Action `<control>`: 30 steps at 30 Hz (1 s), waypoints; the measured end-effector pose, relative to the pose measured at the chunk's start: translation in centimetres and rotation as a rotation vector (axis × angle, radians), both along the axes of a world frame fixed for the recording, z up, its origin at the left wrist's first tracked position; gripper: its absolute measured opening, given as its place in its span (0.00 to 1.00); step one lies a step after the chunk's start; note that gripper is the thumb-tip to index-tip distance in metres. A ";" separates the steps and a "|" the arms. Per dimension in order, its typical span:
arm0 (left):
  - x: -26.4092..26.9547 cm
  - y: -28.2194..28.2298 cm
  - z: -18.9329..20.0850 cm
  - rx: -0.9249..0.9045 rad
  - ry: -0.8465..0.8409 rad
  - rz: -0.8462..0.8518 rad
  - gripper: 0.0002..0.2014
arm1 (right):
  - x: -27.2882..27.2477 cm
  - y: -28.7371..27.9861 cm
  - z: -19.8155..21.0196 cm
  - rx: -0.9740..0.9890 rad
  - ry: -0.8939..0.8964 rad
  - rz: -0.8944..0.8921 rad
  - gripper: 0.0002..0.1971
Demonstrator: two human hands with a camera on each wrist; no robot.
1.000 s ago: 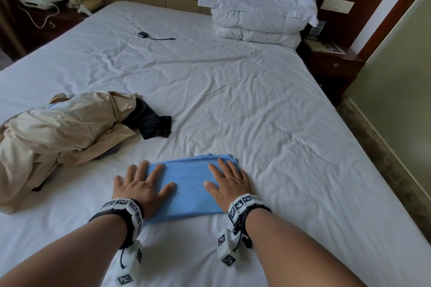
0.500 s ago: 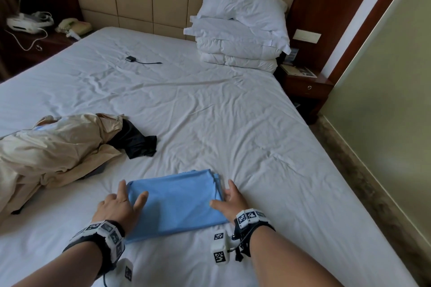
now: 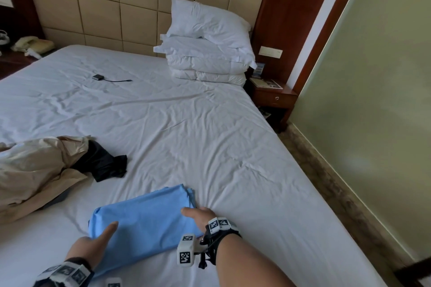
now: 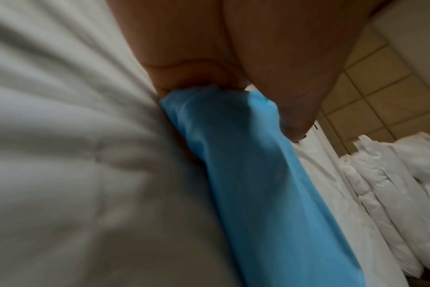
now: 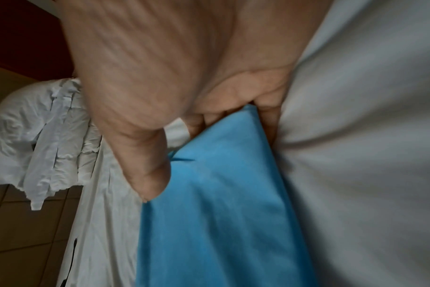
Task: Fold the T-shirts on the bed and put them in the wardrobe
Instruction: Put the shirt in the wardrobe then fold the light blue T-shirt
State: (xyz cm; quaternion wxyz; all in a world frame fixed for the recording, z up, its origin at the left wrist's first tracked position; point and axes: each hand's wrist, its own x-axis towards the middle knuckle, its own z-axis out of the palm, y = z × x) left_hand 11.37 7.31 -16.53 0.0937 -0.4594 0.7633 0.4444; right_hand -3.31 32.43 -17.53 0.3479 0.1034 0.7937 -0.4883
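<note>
A folded light-blue T-shirt (image 3: 144, 223) lies on the white bed sheet (image 3: 210, 147) near the bed's front edge. My left hand (image 3: 93, 242) holds its left side, thumb on top and fingers tucked underneath. My right hand (image 3: 200, 216) holds its right side the same way. In the left wrist view the blue T-shirt (image 4: 258, 174) sits between thumb and hidden fingers of my left hand (image 4: 221, 87). In the right wrist view the blue T-shirt (image 5: 221, 213) runs under the thumb of my right hand (image 5: 209, 126). A heap of beige garments (image 3: 35, 170) and a black garment (image 3: 100, 163) lies to the left.
Stacked white pillows (image 3: 207, 53) stand at the headboard on the right. A small black device with a cable (image 3: 98, 77) lies on the far sheet. A wooden nightstand (image 3: 272, 95) stands right of the bed, then a strip of floor (image 3: 338, 193) and a green wall.
Both hands went from pressing flat on top of the blue T-shirt to its side edges, with fingers slid under it. The head view has tilted upward.
</note>
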 end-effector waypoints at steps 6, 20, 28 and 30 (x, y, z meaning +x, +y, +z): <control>-0.7 -0.1 -0.3 0.087 -0.005 0.152 0.43 | -1.5 -0.2 -0.4 0.088 -0.052 -0.024 0.56; -3.3 -0.8 -2.7 0.042 0.172 0.140 0.33 | -3.9 -2.9 -4.5 0.038 0.101 0.029 0.40; -4.9 -1.3 -3.2 0.058 0.267 0.172 0.34 | -4.9 -2.6 -4.8 -0.003 0.296 0.025 0.23; -5.4 -1.6 -3.4 0.066 0.278 0.182 0.30 | -5.2 -2.7 -5.2 -0.064 0.305 -0.008 0.26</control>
